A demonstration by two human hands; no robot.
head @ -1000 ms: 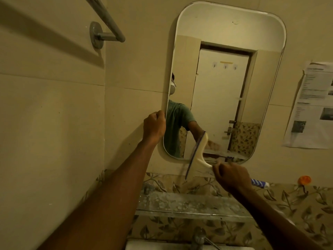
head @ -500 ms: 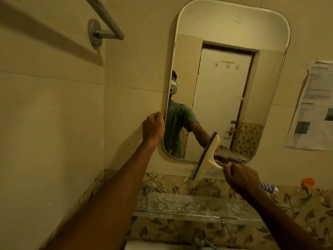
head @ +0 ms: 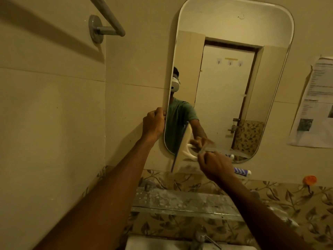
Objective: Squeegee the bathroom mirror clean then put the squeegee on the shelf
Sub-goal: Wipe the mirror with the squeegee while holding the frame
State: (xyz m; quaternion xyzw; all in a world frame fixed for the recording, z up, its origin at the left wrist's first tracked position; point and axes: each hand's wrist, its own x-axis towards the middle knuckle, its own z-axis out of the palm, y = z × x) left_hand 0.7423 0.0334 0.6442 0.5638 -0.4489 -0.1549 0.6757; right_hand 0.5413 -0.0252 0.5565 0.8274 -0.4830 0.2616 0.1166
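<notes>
A tall mirror point(head: 232, 29) with rounded corners hangs on the beige tiled wall. My left hand point(head: 153, 123) grips its left edge low down. My right hand point(head: 215, 166) is closed on the handle of a cream squeegee point(head: 182, 147) with a dark rubber blade. The blade stands almost upright against the glass at the mirror's lower left, and its lower end reaches below the mirror's bottom edge. Under the mirror runs a glass shelf point(head: 180, 199) speckled with white marks.
A grey towel bar point(head: 108, 17) juts from the left wall, upper left. A blue-and-white striped tube point(head: 242, 171) lies on a ledge behind my right hand. An orange object point(head: 309, 179) and paper notices point(head: 317, 105) are on the right wall. A tap point(head: 202, 238) and basin sit below.
The squeegee has swept left across the mirror's lower part, from around the middle toward the left corner, with my right hand following. My left hand has stayed on the mirror's edge.
</notes>
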